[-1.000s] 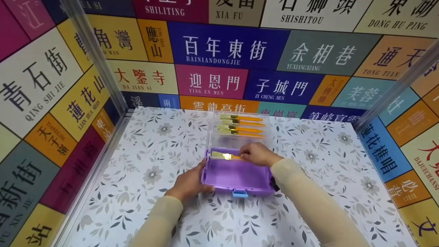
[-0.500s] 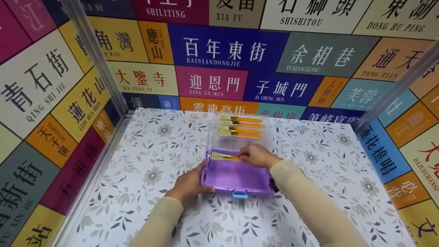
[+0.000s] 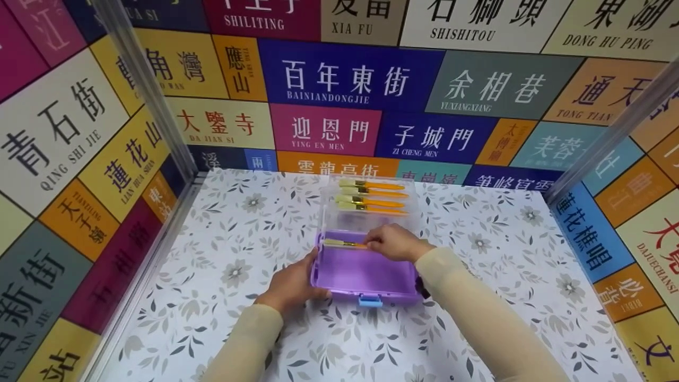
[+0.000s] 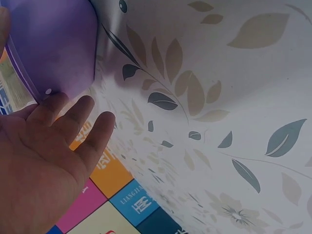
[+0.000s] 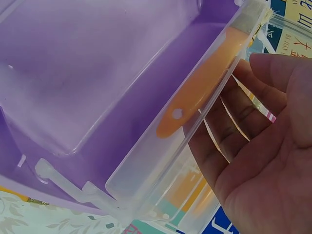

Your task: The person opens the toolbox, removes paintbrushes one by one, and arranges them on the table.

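Observation:
A purple case point(image 3: 366, 276) stands on the table, its clear lid point(image 3: 371, 222) folded back. My left hand point(image 3: 289, 281) holds the case's left side, thumb near the front edge; in the left wrist view its fingers point(image 4: 97, 131) are by the case's corner. Inside the case near the hinge lies a paintbrush point(image 3: 339, 243), bristles to the left. My right hand point(image 3: 395, 241) pinches its handle, mostly hidden in the head view. The right wrist view shows an orange brush handle point(image 5: 204, 80) along a clear wall, beside my right hand point(image 5: 258, 131); contact there is hard to tell.
Several orange-handled paintbrushes point(image 3: 379, 203) lie side by side in the lid. A light blue latch point(image 3: 370, 301) sits at the case's front. The table point(image 3: 238, 228) has a leaf-patterned cover, and sign-printed walls point(image 3: 350, 74) stand behind and at both sides.
My right hand has shifted slightly left and down with the paintbrush, whose bristle end now looks thinner, turned more edge-on. My left hand stays on the case.

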A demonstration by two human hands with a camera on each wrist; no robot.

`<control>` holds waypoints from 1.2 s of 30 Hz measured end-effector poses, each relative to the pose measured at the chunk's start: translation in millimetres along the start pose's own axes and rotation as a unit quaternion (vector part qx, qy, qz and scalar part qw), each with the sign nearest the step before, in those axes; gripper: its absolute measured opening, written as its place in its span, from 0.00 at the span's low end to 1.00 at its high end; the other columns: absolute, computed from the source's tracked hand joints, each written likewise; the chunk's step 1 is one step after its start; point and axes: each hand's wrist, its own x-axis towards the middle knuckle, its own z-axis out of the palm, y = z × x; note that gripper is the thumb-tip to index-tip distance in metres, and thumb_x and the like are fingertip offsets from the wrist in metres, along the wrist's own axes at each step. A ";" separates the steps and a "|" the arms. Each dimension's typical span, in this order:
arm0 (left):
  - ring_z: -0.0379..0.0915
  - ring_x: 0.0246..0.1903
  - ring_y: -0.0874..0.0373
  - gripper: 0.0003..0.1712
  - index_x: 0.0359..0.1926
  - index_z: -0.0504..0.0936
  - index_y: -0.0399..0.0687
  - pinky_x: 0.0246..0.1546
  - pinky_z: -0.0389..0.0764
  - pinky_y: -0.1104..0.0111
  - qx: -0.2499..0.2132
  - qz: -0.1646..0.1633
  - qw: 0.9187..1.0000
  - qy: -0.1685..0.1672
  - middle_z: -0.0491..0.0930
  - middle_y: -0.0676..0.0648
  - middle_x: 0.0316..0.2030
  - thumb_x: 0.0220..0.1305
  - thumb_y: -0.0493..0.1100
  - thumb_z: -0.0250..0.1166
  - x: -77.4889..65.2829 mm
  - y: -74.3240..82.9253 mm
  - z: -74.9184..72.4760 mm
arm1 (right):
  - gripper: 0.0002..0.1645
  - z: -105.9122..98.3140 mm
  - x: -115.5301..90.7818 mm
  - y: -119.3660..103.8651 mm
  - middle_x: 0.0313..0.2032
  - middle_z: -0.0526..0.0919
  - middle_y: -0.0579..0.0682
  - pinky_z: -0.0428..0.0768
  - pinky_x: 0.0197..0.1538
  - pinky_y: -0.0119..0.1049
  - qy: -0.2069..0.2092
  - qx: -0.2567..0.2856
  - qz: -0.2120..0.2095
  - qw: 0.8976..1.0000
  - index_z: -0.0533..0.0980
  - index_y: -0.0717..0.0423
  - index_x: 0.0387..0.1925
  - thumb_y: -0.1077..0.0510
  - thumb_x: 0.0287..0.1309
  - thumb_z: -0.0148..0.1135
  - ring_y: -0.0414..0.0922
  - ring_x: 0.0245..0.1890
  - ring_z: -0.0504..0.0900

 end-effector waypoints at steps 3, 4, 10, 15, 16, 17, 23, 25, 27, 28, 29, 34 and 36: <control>0.69 0.63 0.41 0.69 0.80 0.49 0.55 0.64 0.69 0.50 -0.003 0.002 1.000 0.000 0.68 0.41 0.68 0.43 0.62 0.80 0.0 -0.6 0.2 | 0.13 0.1 0.0 -2.8 0.45 0.87 0.48 0.78 0.56 0.47 -0.003 -0.008 0.005 1.000 0.86 0.54 0.49 0.58 0.68 0.61 0.48 0.46 0.82; 0.69 0.63 0.41 0.69 0.80 0.49 0.55 0.64 0.68 0.50 -0.004 0.001 1.000 -0.001 0.68 0.42 0.69 0.43 0.62 0.80 0.0 -0.6 0.3 | 0.13 0.2 0.4 -3.4 0.46 0.87 0.48 0.78 0.57 0.47 -0.004 -0.009 0.009 1.000 0.85 0.53 0.49 0.58 0.68 0.61 0.48 0.47 0.82; 0.68 0.64 0.42 0.69 0.80 0.48 0.57 0.65 0.67 0.51 -0.009 -0.005 1.000 -0.002 0.67 0.42 0.69 0.43 0.62 0.80 -0.2 0.5 0.1 | 0.14 0.1 1.9 -4.8 0.49 0.86 0.48 0.76 0.60 0.46 -0.010 -0.022 0.021 0.999 0.85 0.51 0.51 0.57 0.68 0.61 0.48 0.52 0.81; 0.67 0.64 0.42 0.69 0.80 0.48 0.57 0.65 0.67 0.51 -0.006 -0.005 1.000 -0.002 0.67 0.43 0.69 0.43 0.62 0.80 -0.5 0.7 0.2 | 0.15 -0.3 1.9 -7.0 0.50 0.85 0.47 0.75 0.60 0.45 -0.016 -0.036 0.040 0.998 0.85 0.49 0.53 0.55 0.68 0.62 0.47 0.53 0.80; 0.67 0.64 0.42 0.69 0.80 0.48 0.57 0.65 0.67 0.51 -0.006 -0.006 1.000 -0.003 0.67 0.43 0.69 0.43 0.62 0.80 -0.6 0.6 0.2 | 0.15 -0.5 1.7 -7.6 0.50 0.85 0.46 0.75 0.60 0.45 -0.018 -0.040 0.043 0.998 0.85 0.48 0.53 0.54 0.68 0.62 0.47 0.53 0.80; 0.67 0.64 0.42 0.69 0.80 0.48 0.57 0.65 0.67 0.51 -0.005 -0.006 1.000 -0.003 0.67 0.43 0.69 0.43 0.62 0.80 -0.7 0.7 0.2 | 0.15 -0.7 1.5 -8.1 0.50 0.85 0.46 0.75 0.60 0.45 -0.019 -0.044 0.044 0.998 0.84 0.48 0.53 0.54 0.68 0.62 0.46 0.52 0.79; 0.67 0.64 0.43 0.69 0.80 0.48 0.56 0.66 0.66 0.52 -0.005 -0.009 1.000 -0.005 0.67 0.44 0.70 0.43 0.62 0.80 -1.0 1.6 -0.3 | 0.16 -1.7 1.9 -6.2 0.48 0.85 0.45 0.77 0.57 0.44 -0.017 -0.053 0.039 0.998 0.84 0.49 0.54 0.55 0.67 0.62 0.45 0.47 0.79; 0.67 0.64 0.43 0.69 0.80 0.48 0.56 0.66 0.66 0.51 -0.005 -0.009 1.000 -0.005 0.67 0.44 0.70 0.44 0.62 0.79 -1.3 2.0 -0.6 | 0.15 -1.8 1.2 -5.0 0.46 0.86 0.45 0.78 0.55 0.43 -0.008 -0.054 0.031 0.998 0.84 0.49 0.53 0.57 0.66 0.63 0.44 0.45 0.79; 0.68 0.64 0.43 0.69 0.80 0.48 0.56 0.65 0.67 0.51 -0.005 -0.007 1.000 -0.004 0.68 0.43 0.69 0.43 0.63 0.79 -1.6 2.2 -1.0 | 0.15 -1.5 0.2 -3.7 0.44 0.85 0.45 0.79 0.53 0.43 0.003 -0.056 0.019 0.998 0.85 0.50 0.51 0.59 0.65 0.64 0.44 0.44 0.79; 0.68 0.64 0.43 0.69 0.80 0.48 0.56 0.65 0.67 0.51 -0.005 -0.007 1.000 -0.005 0.68 0.43 0.69 0.43 0.63 0.79 -1.7 2.4 -1.2 | 0.15 -1.2 -0.4 -3.0 0.43 0.85 0.46 0.80 0.52 0.43 0.010 -0.057 0.012 0.998 0.85 0.50 0.51 0.60 0.64 0.65 0.45 0.43 0.80; 0.69 0.63 0.42 0.69 0.80 0.49 0.55 0.64 0.68 0.51 -0.005 -0.005 1.000 -0.004 0.68 0.42 0.68 0.43 0.63 0.80 -1.9 2.6 -1.3 | 0.14 -1.0 -1.0 -2.5 0.42 0.85 0.46 0.80 0.51 0.43 0.017 -0.058 0.005 0.998 0.85 0.50 0.50 0.61 0.63 0.65 0.45 0.44 0.80; 0.68 0.63 0.41 0.69 0.80 0.49 0.57 0.65 0.67 0.49 -0.011 -0.011 1.000 -0.006 0.68 0.42 0.69 0.42 0.62 0.80 -2.9 3.9 -1.9 | 0.16 -0.4 -2.5 -0.9 0.39 0.84 0.46 0.82 0.49 0.44 0.048 -0.066 -0.014 0.997 0.86 0.50 0.48 0.65 0.60 0.66 0.46 0.43 0.81; 0.67 0.64 0.41 0.70 0.80 0.48 0.58 0.65 0.66 0.49 -0.015 -0.018 1.000 -0.007 0.67 0.43 0.69 0.42 0.62 0.80 -2.9 4.0 -1.6 | 0.17 -1.4 -2.7 -0.9 0.40 0.84 0.46 0.81 0.48 0.44 0.057 -0.068 -0.012 0.996 0.86 0.50 0.49 0.65 0.60 0.65 0.46 0.43 0.81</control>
